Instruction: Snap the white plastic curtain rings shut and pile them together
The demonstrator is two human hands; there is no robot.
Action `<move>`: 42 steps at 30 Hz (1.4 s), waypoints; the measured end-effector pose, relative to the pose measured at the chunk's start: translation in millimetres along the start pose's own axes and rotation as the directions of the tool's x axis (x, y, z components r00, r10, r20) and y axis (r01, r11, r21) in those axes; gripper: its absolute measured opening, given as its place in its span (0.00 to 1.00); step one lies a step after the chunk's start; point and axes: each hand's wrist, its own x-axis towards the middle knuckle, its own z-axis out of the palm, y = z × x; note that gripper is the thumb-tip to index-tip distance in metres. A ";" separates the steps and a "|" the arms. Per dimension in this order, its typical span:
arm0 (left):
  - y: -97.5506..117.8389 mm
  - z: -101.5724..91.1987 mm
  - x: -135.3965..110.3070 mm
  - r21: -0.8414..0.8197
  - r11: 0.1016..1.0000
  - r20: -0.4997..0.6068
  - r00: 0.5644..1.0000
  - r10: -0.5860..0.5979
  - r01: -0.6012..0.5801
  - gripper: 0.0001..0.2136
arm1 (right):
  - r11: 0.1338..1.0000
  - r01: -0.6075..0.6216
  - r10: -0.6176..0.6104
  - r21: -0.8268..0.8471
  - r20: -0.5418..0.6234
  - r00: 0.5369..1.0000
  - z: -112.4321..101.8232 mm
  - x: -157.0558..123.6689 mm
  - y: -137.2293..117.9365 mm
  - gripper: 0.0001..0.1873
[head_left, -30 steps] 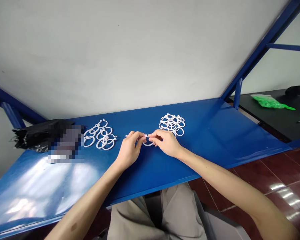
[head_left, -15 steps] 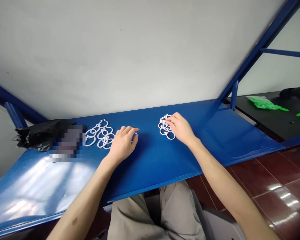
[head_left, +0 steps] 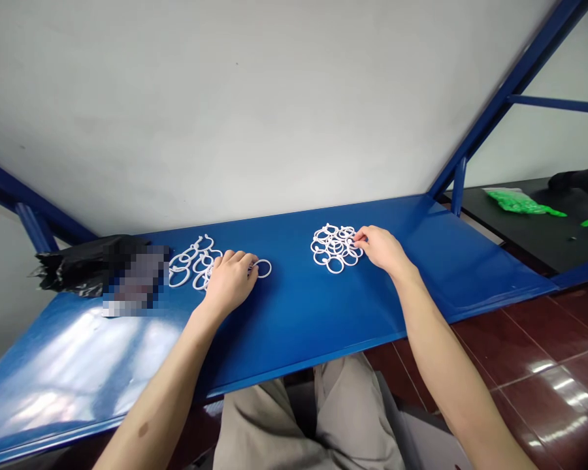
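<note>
A: Where are the white rings?

B: Many lie in a compact cluster [head_left: 336, 247] on the blue worktop [head_left: 294, 313], flat and overlapping, presumably bunched so they share one small patch.

A: And the right hand [head_left: 379, 248]?

B: At the cluster's right edge, thumb and fingers drawn together by a ring's rim. A fingertip pinch would suit such thin bands, I think, but whether one is caught there I can't tell.

A: What about the left hand [head_left: 231, 277]?

B: It's well apart from the other, left of the cluster, palm down with the fingers curved. A single ring [head_left: 270, 268] pokes out from under it, on the side facing the cluster. The fingers hide the rest, so I can't tell if they grip it. Lying low like that probably helps steady loose pieces.

A: Farther out?

B: A looser group of rings [head_left: 200, 256] lies left of the cluster, past the left hand and partly covered by it. That gap likely keeps the two lots from mixing. Farther left of the cluster sit a black plastic bag [head_left: 73, 264] and a pixelated item [head_left: 134, 281], out of the hands' way, I'd judge. Behind the cluster rises a pale wall [head_left: 274, 98].
</note>
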 end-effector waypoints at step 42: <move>61.3 -7.2 -11.5 -0.714 0.694 -0.046 0.984 -0.171 0.087 0.11 | 0.740 0.661 -0.629 0.124 -0.220 0.746 67.5 -55.2 -100.0 0.19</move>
